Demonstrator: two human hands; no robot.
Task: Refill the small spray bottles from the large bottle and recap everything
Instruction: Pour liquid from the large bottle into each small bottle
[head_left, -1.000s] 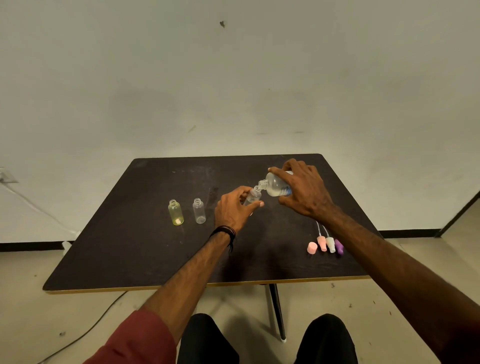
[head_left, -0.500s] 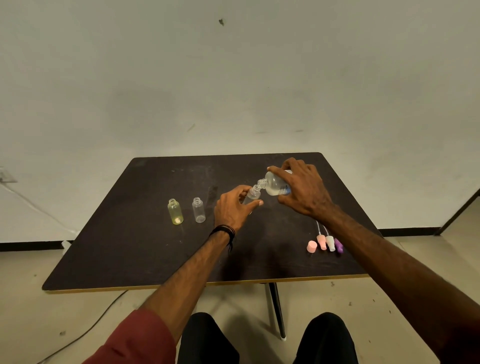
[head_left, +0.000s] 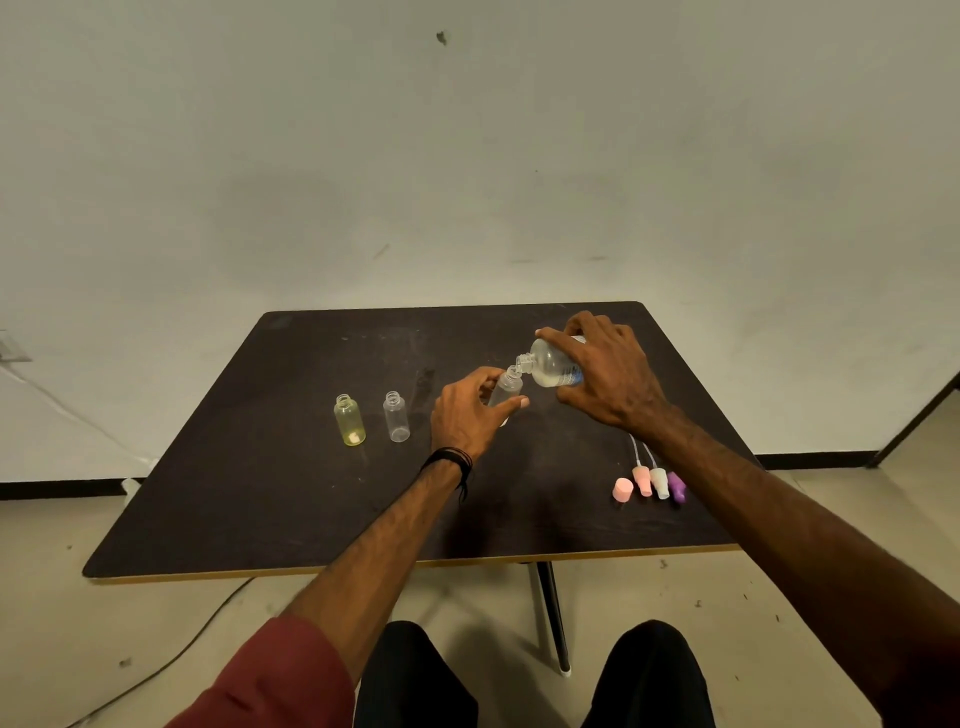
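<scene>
Nothing is shifting much since a second ago: both hands are holding their pour over the dark table (head_left: 291, 499). Right hand (head_left: 608, 379) is gripping the large bottle (head_left: 553, 364), tipped neck-down to the small clear bottle (head_left: 506, 387) that the left hand (head_left: 467, 415) is clasping. Yellow bottle (head_left: 349, 420) and another clear bottle (head_left: 396, 417) are standing uncapped at left, four spray caps (head_left: 649, 483) lying near right.

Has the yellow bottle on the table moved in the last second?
No. The yellow bottle stands beside the clear bottle with the same gap, left of both hands.
</scene>
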